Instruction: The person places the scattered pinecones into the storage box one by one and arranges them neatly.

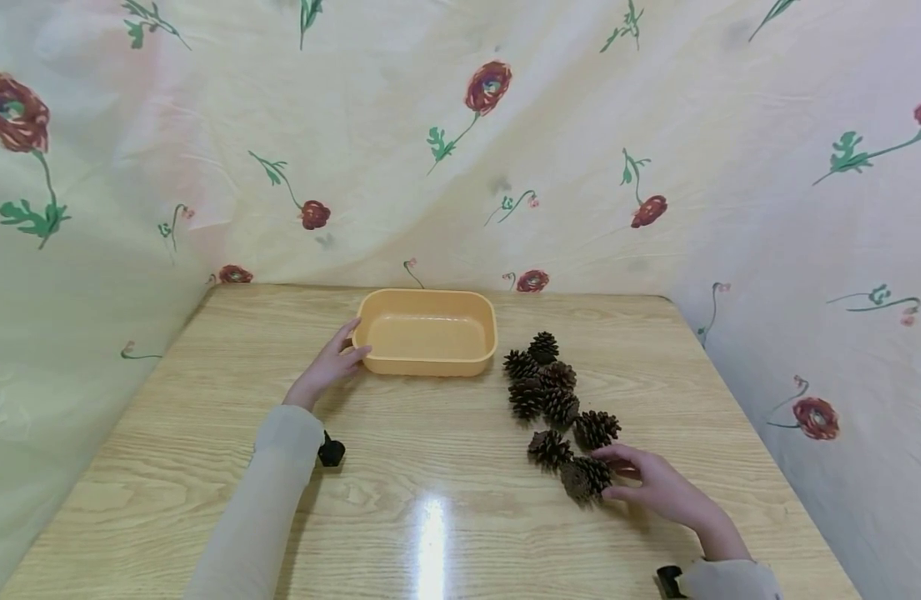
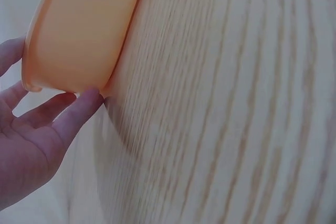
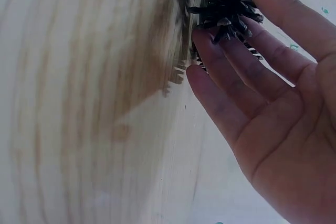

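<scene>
A yellow-orange plastic basin (image 1: 426, 367) stands on the table, its inside bare. My left hand (image 1: 336, 358) holds its left end, thumb and fingers spread around the rim and wall; the left wrist view shows fingertips (image 2: 92, 98) against the basin's outer wall (image 2: 79, 35). Toward the right front, my right hand (image 1: 658, 492) has its thumb and fingers about the nearest pine cone (image 1: 586, 479). Seen from the right wrist, the thumb touches the dark cone (image 3: 223, 3) from one side and the fingers lie along the other.
Several more brown pine cones (image 1: 543, 387) lie in a loose line from beside the basin toward my right hand. The wooden table (image 1: 400, 475) meets a flower-patterned cloth (image 1: 370, 150) at the back and both sides. Black wrist straps (image 1: 331, 451) show at the sleeves.
</scene>
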### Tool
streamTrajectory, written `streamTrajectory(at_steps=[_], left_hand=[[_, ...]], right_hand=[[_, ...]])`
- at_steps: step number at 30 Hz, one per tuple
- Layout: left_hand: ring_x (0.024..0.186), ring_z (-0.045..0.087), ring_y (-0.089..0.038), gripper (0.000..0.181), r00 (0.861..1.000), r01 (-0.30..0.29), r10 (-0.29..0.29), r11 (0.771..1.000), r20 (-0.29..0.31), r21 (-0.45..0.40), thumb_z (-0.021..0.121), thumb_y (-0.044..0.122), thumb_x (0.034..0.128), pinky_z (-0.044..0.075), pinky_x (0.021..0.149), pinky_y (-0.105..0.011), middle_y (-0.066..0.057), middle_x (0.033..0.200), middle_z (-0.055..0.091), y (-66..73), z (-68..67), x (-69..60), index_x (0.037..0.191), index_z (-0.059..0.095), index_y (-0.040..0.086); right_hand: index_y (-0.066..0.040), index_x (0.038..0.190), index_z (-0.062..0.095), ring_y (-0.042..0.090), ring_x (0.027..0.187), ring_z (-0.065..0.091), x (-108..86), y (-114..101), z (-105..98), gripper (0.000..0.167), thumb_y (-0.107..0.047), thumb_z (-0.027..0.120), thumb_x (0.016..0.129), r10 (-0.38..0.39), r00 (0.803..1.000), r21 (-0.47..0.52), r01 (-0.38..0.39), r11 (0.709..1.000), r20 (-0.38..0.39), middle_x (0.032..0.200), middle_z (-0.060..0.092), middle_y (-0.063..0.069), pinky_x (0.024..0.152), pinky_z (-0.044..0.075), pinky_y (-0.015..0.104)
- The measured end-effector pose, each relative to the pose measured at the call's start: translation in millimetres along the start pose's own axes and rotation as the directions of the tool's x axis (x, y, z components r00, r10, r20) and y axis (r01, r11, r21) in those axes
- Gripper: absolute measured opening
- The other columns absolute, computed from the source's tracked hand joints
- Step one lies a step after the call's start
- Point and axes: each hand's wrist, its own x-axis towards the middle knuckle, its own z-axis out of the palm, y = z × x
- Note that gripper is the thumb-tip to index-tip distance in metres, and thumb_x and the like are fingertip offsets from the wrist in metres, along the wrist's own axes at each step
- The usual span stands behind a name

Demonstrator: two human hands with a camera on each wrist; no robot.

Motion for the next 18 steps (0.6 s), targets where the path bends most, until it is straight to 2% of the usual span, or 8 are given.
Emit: streamTrajectory(at_steps=[3, 6, 9, 11, 14, 18], left_hand=[[0.115, 0.052, -0.028, 0.071, 1.0, 0.003, -0.003, 1.0, 0.006, -0.012, 0.05, 0.021, 0.1017, 0.05, 0.096, -0.033, -0.034, 0.15, 0.025, 0.3, -1.4, -2.6, 0.157, 0.006, 0.015], [0.114, 0.053, -0.027, 0.071, 1.0, 0.014, -0.014, 0.999, 0.006, -0.03, 0.05, 0.02, 0.1016, 0.051, 0.097, -0.032, -0.032, 0.149, 0.028, 0.1, -2.9, -5.7, 0.158, 0.006, 0.017], [0.118, 0.054, -0.033, 0.072, 1.0, 0.008, -0.008, 0.999, 0.004, -0.033, 0.05, 0.019, 0.1015, 0.048, 0.104, -0.04, -0.033, 0.148, 0.028, -1.3, -4.2, -8.8, 0.158, 0.006, 0.016], [0.12, 0.053, -0.036, 0.072, 1.0, 0.003, -0.003, 1.0, 0.001, -0.031, 0.05, 0.018, 0.1015, 0.045, 0.106, -0.044, -0.034, 0.147, 0.029, -1.9, -4.3, -11.6, 0.157, 0.006, 0.015], [0.12, 0.054, -0.035, 0.072, 1.0, 0.0, 0.0, 1.0, -0.005, -0.03, 0.051, 0.017, 0.1012, 0.046, 0.105, -0.043, -0.034, 0.146, 0.03, -3.0, -3.9, -15.8, 0.157, 0.006, 0.014], [0.12, 0.054, -0.035, 0.073, 1.0, 0.01, -0.011, 1.0, -0.003, -0.029, 0.051, 0.015, 0.1008, 0.047, 0.104, -0.042, -0.035, 0.147, 0.027, -2.1, -2.3, -22.2, 0.157, 0.005, 0.012]], right_hand=[[0.001, 0.128, 0.056, 0.016, 0.114, 0.061, -1.1, 0, 0, 0.055, -0.031, 0.071, 0.085, 0.015, 1.0, 0.008, -0.015, 1.0, -0.013, 0.127, 0.059, 0.024, 0.094, 0.053, 0.034], [-0.001, 0.127, 0.057, 0.002, 0.114, 0.057, -1.7, 1, -1, 0.054, -0.032, 0.071, 0.085, 0.025, 0.999, 0.008, -0.025, 1.0, -0.029, 0.127, 0.06, 0.022, 0.094, 0.053, 0.033], [-0.001, 0.127, 0.057, -0.003, 0.113, 0.055, -2.7, 0, -2, 0.053, -0.031, 0.071, 0.085, 0.021, 0.999, 0.011, -0.02, 1.0, -0.042, 0.127, 0.06, 0.022, 0.094, 0.053, 0.031], [-0.001, 0.127, 0.057, -0.007, 0.113, 0.054, -4.0, 0, -2, 0.053, -0.03, 0.071, 0.085, 0.013, 0.999, 0.028, -0.012, 1.0, -0.049, 0.127, 0.06, 0.022, 0.094, 0.052, 0.025], [0.0, 0.127, 0.057, -0.015, 0.112, 0.048, -6.6, 1, -2, 0.052, -0.027, 0.072, 0.085, 0.0, 0.998, 0.064, 0.004, 0.998, -0.064, 0.127, 0.06, 0.024, 0.093, 0.049, 0.014], [0.0, 0.127, 0.058, -0.018, 0.11, 0.047, -9.6, 0, -1, 0.05, -0.025, 0.072, 0.086, 0.015, 0.995, 0.097, -0.006, 0.995, -0.095, 0.126, 0.06, 0.023, 0.092, 0.048, 0.011]])
